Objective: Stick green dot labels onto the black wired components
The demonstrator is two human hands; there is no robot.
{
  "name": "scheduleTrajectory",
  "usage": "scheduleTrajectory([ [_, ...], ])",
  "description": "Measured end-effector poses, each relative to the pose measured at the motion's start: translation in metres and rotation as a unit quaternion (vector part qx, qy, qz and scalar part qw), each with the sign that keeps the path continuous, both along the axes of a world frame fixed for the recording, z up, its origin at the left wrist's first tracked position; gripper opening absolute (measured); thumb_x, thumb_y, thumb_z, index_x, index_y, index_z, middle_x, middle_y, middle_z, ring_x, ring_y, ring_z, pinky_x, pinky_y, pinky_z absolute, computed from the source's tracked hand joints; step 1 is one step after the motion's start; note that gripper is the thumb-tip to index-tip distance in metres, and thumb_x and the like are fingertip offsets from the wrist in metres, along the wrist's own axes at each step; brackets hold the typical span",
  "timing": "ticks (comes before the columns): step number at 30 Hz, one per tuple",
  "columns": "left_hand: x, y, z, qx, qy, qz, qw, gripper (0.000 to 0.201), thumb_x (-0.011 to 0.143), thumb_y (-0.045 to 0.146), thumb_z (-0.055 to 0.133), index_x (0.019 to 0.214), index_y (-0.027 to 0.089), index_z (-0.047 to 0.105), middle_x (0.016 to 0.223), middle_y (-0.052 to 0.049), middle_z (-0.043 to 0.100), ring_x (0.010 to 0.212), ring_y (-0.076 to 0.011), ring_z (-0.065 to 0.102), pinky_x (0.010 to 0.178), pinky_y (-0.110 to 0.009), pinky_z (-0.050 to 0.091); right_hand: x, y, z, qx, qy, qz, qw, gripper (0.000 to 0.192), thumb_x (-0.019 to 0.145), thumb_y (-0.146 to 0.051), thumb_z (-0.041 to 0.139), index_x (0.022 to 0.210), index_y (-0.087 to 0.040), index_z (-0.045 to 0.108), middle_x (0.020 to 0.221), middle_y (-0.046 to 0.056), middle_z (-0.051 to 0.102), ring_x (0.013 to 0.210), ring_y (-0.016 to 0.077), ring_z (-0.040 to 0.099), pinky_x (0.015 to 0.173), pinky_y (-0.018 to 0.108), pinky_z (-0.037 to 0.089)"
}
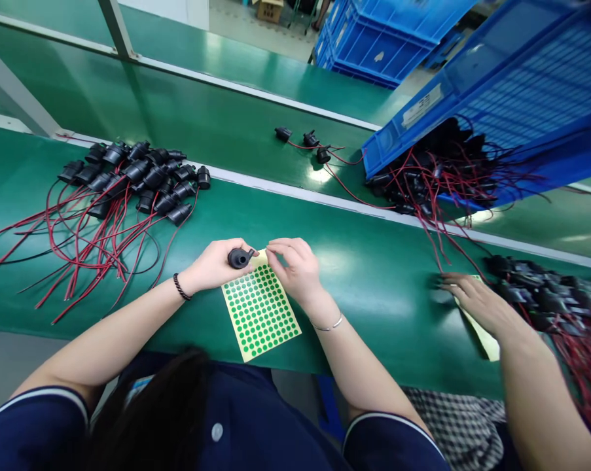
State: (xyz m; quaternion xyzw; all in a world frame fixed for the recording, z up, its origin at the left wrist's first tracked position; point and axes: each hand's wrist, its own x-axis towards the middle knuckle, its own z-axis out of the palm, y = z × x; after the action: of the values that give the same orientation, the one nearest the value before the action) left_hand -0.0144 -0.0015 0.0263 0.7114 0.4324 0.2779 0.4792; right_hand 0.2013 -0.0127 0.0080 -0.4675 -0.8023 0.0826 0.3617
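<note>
Nearest the camera, dark hair and a navy collar fill the bottom edge. Beyond them, on the green desk (374, 275), lies a sheet of green dot stickers (260, 311). At its far edge the left hand (215, 265) has its fingers closed round a black connector (239, 257). The right hand (295, 268) pinches at the sheet's top corner; whether it has a dot I cannot tell. This looks like the labelling step: next, a dot must be pressed squarely onto the connector. Finished wired connectors (138, 176) lie far left; a co-worker's hand (476, 304) works at right.
</note>
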Motion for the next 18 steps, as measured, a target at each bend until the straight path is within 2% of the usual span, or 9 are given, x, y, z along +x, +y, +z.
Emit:
scheduleTrajectory([
  [3,-0.002,-0.002,0.007,-0.04,-0.077,0.035,0.996,0.021,0.074,0.033,0.072,0.073,0.018,0.057,0.092,-0.005,0.075,0.092,-0.0213,0.07,0.076,-0.03,0.051,-0.011,0.004,0.006,0.02,-0.047,0.027,0.998,0.013,0.095,-0.027,0.058,0.097,-0.028,0.071,0.101,0.006,0.076,0.09,0.0235,0.067,0.083,0.043,0.049],
  [7,-0.008,0.0,0.006,-0.038,-0.097,0.073,0.992,0.019,0.073,0.028,0.071,0.07,0.018,0.055,0.092,-0.007,0.076,0.093,-0.0224,0.07,0.079,-0.032,0.051,-0.02,0.009,0.007,0.043,-0.071,0.038,0.996,0.015,0.095,-0.026,0.059,0.099,-0.029,0.073,0.101,0.005,0.076,0.088,0.0223,0.067,0.081,0.042,0.049],
  [9,-0.011,0.001,0.004,-0.026,-0.085,0.076,0.993,0.018,0.073,0.028,0.07,0.07,0.018,0.055,0.097,-0.008,0.076,0.092,-0.0223,0.071,0.081,-0.033,0.052,-0.023,0.01,0.005,0.033,-0.038,0.03,0.998,0.014,0.094,-0.026,0.06,0.098,-0.029,0.073,0.101,0.006,0.076,0.089,0.0225,0.068,0.082,0.043,0.051],
  [14,-0.013,0.0,0.0,0.019,-0.059,0.049,0.997,0.015,0.074,0.025,0.067,0.072,0.019,0.054,0.105,-0.008,0.076,0.096,-0.0225,0.071,0.086,-0.035,0.052,-0.027,0.008,0.001,-0.056,0.141,-0.008,0.988,0.008,0.091,-0.027,0.063,0.093,-0.025,0.071,0.1,0.007,0.073,0.097,0.022,0.069,0.087,0.041,0.056],
  [18,-0.01,-0.002,-0.003,0.032,-0.047,0.032,0.998,0.015,0.074,0.022,0.066,0.07,0.02,0.051,0.105,-0.007,0.077,0.094,-0.0208,0.071,0.084,-0.034,0.052,-0.025,0.008,0.001,-0.09,0.144,-0.012,0.985,0.004,0.087,-0.026,0.066,0.087,-0.024,0.07,0.103,0.007,0.072,0.1,0.0225,0.069,0.09,0.042,0.056],
])
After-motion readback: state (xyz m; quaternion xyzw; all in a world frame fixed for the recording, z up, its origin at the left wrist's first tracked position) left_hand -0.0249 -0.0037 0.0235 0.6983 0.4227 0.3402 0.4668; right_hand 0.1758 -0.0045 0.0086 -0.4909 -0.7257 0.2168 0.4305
